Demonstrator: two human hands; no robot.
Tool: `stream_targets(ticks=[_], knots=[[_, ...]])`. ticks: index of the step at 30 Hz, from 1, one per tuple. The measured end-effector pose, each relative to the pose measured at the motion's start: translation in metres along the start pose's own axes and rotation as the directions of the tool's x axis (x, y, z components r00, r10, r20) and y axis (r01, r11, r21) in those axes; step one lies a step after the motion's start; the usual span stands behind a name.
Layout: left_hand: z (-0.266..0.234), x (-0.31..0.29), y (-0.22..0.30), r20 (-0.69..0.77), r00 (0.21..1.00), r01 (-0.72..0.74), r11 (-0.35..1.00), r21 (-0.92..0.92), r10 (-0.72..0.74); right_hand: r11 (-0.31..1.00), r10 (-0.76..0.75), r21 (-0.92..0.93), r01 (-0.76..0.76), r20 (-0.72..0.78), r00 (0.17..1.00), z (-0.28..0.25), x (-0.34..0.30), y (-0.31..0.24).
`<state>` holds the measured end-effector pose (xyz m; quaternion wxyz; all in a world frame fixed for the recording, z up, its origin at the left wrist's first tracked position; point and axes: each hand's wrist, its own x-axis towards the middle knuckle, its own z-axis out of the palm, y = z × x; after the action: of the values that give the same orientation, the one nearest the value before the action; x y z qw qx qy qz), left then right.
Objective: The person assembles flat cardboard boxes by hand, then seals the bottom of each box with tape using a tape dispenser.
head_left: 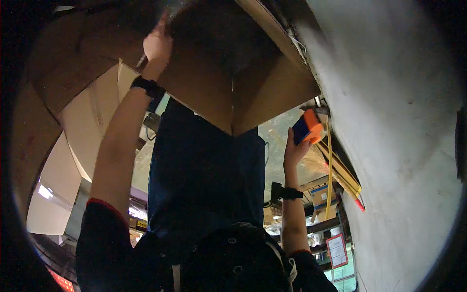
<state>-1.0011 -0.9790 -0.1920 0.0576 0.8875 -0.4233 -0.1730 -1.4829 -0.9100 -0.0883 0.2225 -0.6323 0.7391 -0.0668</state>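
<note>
My left hand reaches up over a large brown cardboard box, fingers closed. A thin dark end sticks out below the fist, and a pale blur lies past the fingertips; what it grips is too dark and smeared to name. Lower down on the right, my right hand is closed around an orange and dark blue block-shaped object, held beside the box's corner and close to the wall. The inside of the box is in deep shadow.
Cardboard flaps spread out at the left. A pale wall rises along the right. Near it lean a straw broom and a yellow pole. Shelves with boxes and a red-framed sheet stand lower right.
</note>
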Motion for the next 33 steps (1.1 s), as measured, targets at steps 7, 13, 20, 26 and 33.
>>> stream_targets(ticks=[7, 13, 20, 26, 33], knots=[[0.080, -0.051, 0.052, 0.221, 0.971, -0.152, 0.947, 0.285, 0.089, 0.852, -0.491, -0.134, 0.506, 0.133, 0.861, 0.047, 0.033, -0.064], [0.081, -0.028, 0.036, 0.618, 0.783, -0.306, 0.909, 0.284, 0.071, 0.827, -0.548, -0.062, 0.558, 0.128, 0.826, 0.080, 0.053, -0.098], [0.065, -0.016, -0.042, 0.737, 0.476, -0.631, 0.770, -0.094, 0.480, 0.828, -0.475, -0.180, 0.531, 0.279, 0.835, 0.219, 0.104, -0.152], [-0.072, -0.085, -0.064, 0.398, 0.632, -0.745, 0.662, 0.080, 0.664, 0.821, -0.418, -0.273, 0.501, 0.309, 0.854, 0.242, 0.121, -0.142], [-0.013, -0.040, -0.034, 0.433, 0.600, -0.778, 0.617, 0.120, 0.673, 0.859, -0.500, 0.291, 0.420, 0.309, 0.809, 0.135, 0.131, -0.187]])
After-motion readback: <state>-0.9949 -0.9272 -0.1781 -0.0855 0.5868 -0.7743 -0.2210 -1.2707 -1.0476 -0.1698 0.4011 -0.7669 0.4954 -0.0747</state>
